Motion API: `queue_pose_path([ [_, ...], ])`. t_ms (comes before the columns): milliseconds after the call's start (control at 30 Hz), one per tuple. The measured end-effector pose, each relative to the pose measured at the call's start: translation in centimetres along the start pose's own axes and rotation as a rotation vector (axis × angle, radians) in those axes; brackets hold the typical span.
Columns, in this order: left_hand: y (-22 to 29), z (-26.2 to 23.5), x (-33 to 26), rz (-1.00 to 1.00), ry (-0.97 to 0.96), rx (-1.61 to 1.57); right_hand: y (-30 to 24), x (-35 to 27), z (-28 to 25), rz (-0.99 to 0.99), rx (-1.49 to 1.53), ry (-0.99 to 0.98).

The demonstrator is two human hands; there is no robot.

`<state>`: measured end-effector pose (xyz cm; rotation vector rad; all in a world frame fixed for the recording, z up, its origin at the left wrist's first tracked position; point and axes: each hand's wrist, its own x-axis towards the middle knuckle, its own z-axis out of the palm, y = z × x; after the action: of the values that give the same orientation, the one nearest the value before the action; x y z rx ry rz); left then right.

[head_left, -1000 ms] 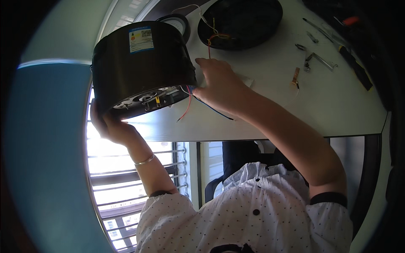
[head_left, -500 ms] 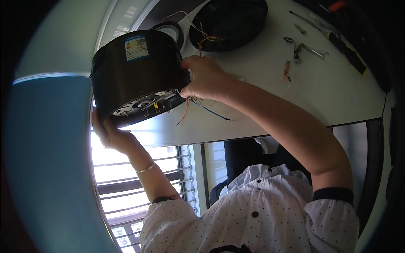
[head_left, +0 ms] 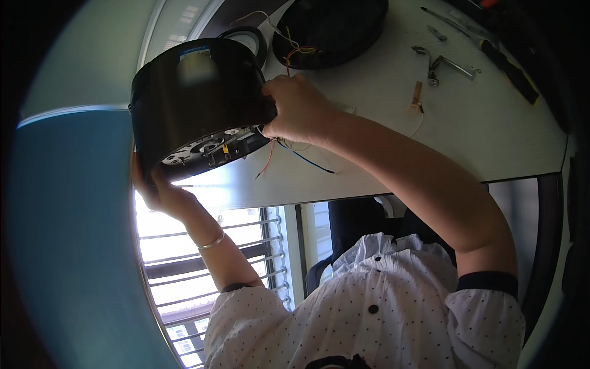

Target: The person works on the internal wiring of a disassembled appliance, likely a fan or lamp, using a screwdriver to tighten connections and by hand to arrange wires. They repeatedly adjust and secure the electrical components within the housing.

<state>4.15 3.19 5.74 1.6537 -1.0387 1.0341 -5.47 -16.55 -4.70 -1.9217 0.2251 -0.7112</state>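
Note:
A black, drum-shaped rice cooker body (head_left: 196, 92) is held tilted at the left side of the white table. Its open underside (head_left: 215, 149) faces partly toward me and shows metal parts and a small yellow piece. My left hand (head_left: 163, 195) supports the lower left rim from below, its fingers partly hidden behind the body. On the right side, my right hand (head_left: 298, 109) is closed round the rim, thumb near the underside edge. Loose red and blue wires (head_left: 307, 161) hang out below my right hand.
Behind lies a black round shell (head_left: 335, 31) with orange and yellow wires, next to a round grey-and-black part (head_left: 246, 42). Metal brackets (head_left: 453, 66), a small brown piece with a wire (head_left: 417, 95) and a yellow-black screwdriver (head_left: 510, 74) lie on the table (head_left: 369, 147). A blue panel (head_left: 74, 234) stands left.
The cooker body has tipped slightly, and glare now covers most of its label. Both hands keep their hold; the view has shifted a little.

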Motion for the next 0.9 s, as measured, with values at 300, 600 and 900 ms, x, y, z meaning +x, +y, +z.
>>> queue_pose_path([
  [300,0.6,-0.7,0.0,-0.047,-0.068,-0.025,0.0,0.0,-1.2,0.019,0.130,-0.147],
  [600,2.4,-2.3,-5.2,0.165,0.125,0.202,0.3,-0.6,-1.9,-0.053,0.044,-0.125],
  [900,-5.0,-6.2,-7.1,-0.415,0.366,0.219,-1.5,-8.3,-4.0,-0.442,-0.572,0.217],
])
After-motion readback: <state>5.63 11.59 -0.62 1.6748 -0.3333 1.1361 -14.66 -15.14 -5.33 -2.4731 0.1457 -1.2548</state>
